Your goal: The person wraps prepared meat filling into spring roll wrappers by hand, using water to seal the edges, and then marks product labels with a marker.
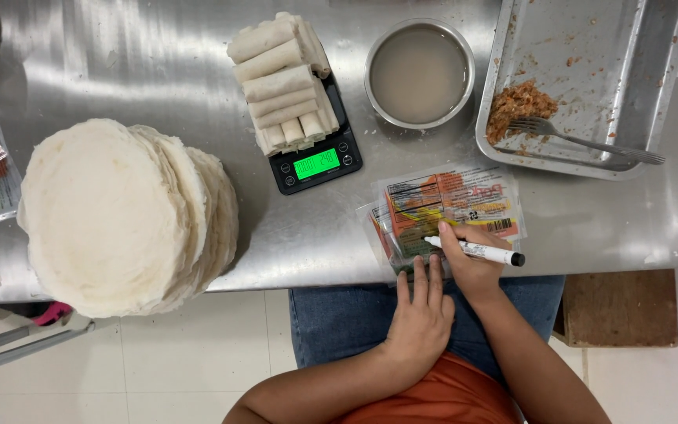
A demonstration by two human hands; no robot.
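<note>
The right hand [472, 263] grips a white marker [476, 251], tip on the printed bags [445, 212] at the table's [158, 55] near edge. The left hand [421, 314], open, steadies them. Rolls [284, 78] fill the scale [315, 161]; wrappers [119, 216] remain stacked, the tray [590, 47] is almost empty.

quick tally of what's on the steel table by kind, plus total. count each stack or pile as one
Wrapper stack: 1
Pile of rolls on scale: 1
Scale: 1
Bowl of cloudy liquid: 1
Metal tray: 1
Fork in tray: 1
Printed plastic packets: 1 pile
Marker in right hand: 1
Total: 8
</note>
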